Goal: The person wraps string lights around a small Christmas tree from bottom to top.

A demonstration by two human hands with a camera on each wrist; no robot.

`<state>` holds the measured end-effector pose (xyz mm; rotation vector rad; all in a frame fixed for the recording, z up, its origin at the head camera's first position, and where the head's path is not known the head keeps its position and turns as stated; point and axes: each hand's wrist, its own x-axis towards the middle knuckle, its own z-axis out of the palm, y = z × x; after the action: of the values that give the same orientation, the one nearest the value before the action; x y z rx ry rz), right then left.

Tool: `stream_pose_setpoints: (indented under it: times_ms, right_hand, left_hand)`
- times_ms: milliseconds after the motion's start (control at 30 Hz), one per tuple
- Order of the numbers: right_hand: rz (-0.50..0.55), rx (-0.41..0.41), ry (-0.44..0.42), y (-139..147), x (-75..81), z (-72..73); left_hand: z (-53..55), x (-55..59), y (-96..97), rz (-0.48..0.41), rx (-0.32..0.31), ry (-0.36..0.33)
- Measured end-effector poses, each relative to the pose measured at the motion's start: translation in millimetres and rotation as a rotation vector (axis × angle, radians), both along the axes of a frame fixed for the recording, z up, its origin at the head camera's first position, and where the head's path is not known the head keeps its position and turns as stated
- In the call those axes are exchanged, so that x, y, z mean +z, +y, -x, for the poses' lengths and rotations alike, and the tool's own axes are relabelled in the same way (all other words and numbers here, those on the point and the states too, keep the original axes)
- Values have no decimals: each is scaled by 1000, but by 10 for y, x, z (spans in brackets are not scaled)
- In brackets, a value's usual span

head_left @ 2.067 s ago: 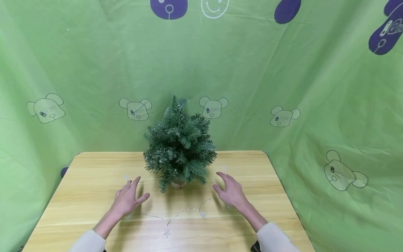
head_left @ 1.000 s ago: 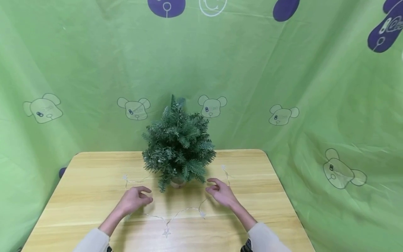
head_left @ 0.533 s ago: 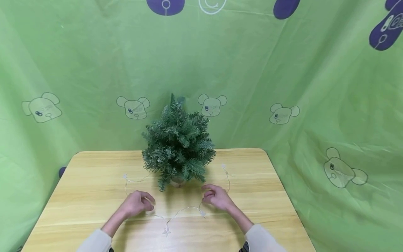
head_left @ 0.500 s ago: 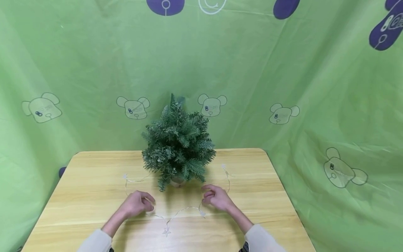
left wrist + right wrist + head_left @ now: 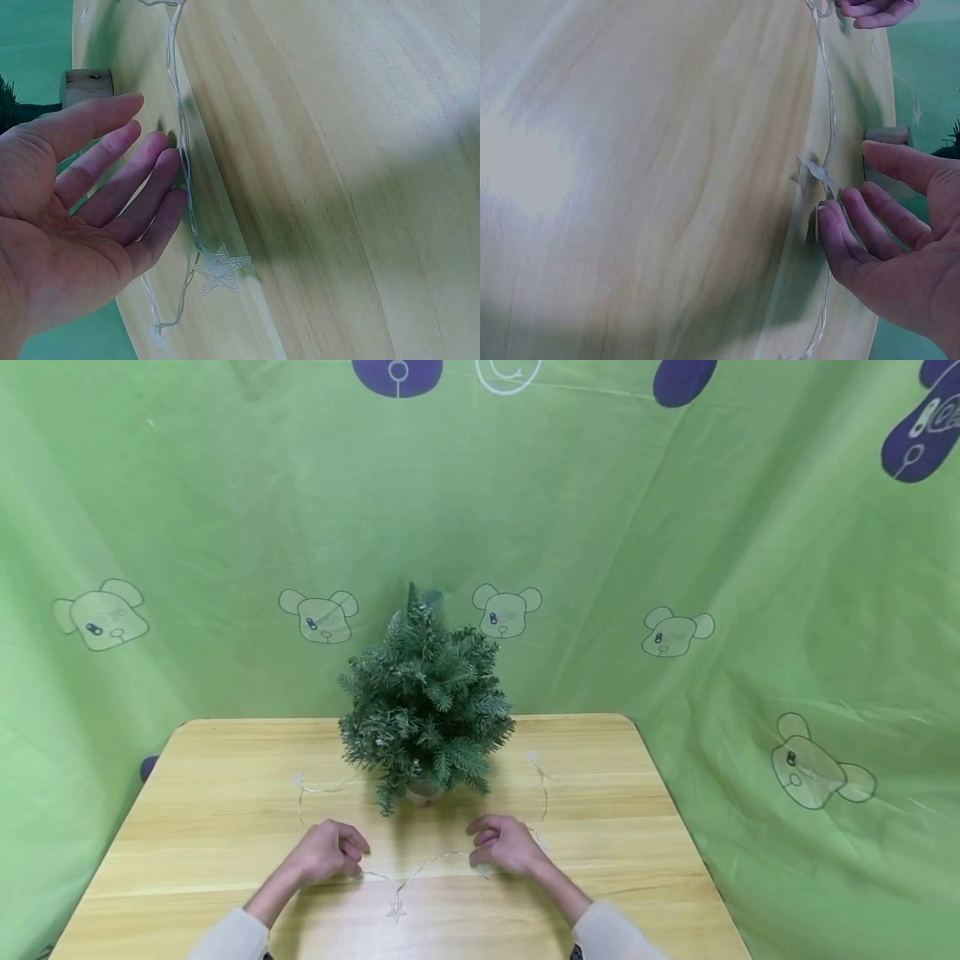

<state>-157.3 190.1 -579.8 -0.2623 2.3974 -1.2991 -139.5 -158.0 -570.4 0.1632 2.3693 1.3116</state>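
Note:
A clear string of star-shaped fairy lights (image 5: pixel 431 862) lies on the table in a loose curve, in front of a small artificial Christmas tree (image 5: pixel 427 702). My left hand (image 5: pixel 322 853) is at the left part of the string, palm facing inward. In the left wrist view its loosely bent fingertips are right at the wire (image 5: pixel 182 135), close to a star (image 5: pixel 221 271), and the thumb stays apart from them. My right hand (image 5: pixel 508 845) is at the string's right part. Its relaxed fingertips meet the wire beside another star (image 5: pixel 815 171), thumb spread away.
The tree's round wooden base (image 5: pixel 424 792) stands on the wooden table (image 5: pixel 225 835) behind both hands. Both ends of the string run back on either side of it, with a star (image 5: pixel 298 779) at left. A green printed curtain (image 5: pixel 585 527) hangs behind and at the sides.
Both hands have come down and inward from beside the tree toward the front of the string. Their spread fingers have bent. The tree and the lights look unmoved.

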Motion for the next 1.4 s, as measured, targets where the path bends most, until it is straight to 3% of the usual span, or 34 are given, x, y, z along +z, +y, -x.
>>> stream_pose_setpoints:
  times_ms: [367, 833, 1167, 1400]
  right_hand:
    - [-21, -1, 31, -93, -74, -26]
    - [-69, 16, 93, -138, -120, -61]
    - [-129, 28, 161, -158, -128, -48]
    - [-153, 50, 184, -183, -125, -65]
  left_hand:
    - [-20, -50, 25, 26, -17, 34]
    - [-19, -150, 44, 25, 24, 20]
    - [-15, -112, 64, 77, 8, 40]
    - [-16, -96, 45, 76, -5, 14]
